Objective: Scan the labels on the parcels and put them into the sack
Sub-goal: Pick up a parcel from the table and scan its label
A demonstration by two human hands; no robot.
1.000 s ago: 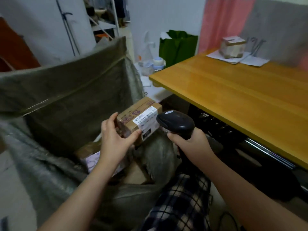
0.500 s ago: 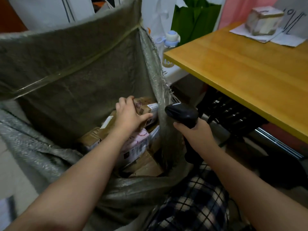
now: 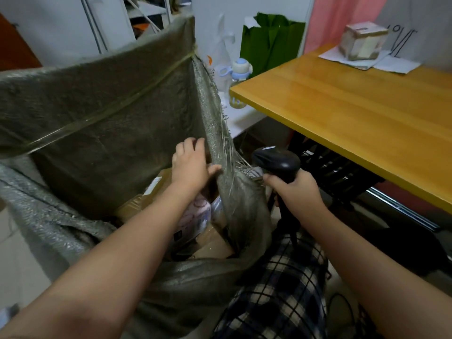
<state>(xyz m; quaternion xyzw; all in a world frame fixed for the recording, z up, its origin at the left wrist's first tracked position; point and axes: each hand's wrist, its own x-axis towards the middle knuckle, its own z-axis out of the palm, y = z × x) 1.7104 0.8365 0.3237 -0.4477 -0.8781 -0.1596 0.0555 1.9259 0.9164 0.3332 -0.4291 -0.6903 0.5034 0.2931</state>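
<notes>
Inside the sack [image 3: 110, 123], left hand [image 3: 190, 165] sits above the parcels [image 3: 137, 204]: fingers loosely curled, nothing visibly held, thumb tip touching the frayed sack wall to its right. Parcels lie directly under that hand and forearm: brown cartons plus a pink-white packet [image 3: 199, 211]. Right hand [image 3: 296, 192], just outside that wall, wraps the black scanner [image 3: 276, 160] handle; one taped box [image 3: 362, 41] sits on the wooden table [image 3: 342, 113], well beyond it.
</notes>
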